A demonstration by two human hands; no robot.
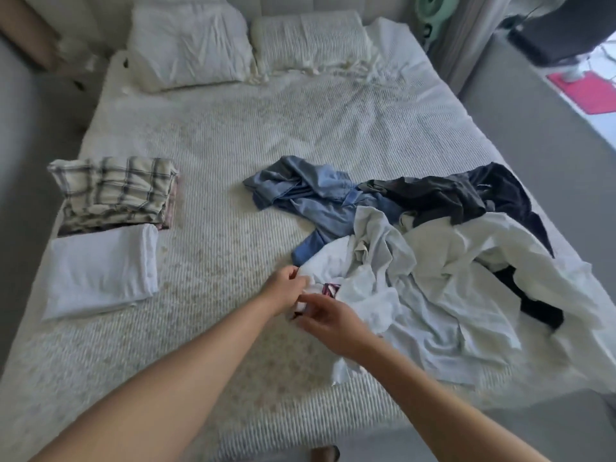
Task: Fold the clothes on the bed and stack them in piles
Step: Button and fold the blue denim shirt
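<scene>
Both hands, left (283, 288) and right (328, 316), are pinching the white shirt's (366, 295) edge, each grip holding cloth, at the near side of the heap (416, 228) on the bed (233, 145); folded piles (110, 228) are sitting well apart, leftward.

Your two bare arms reach forward and meet near the middle. Your left hand (286, 288) is curled, fingers pinched. Your right hand (328, 316) sits just below it, palm down, fingers bent, apparently gripping too, though blur hides the fingertips.

Home bedroom: made bed (266, 155) (white ribbed cover), two pillows (190, 45) at headboard, loose clothes (416, 235).
</scene>
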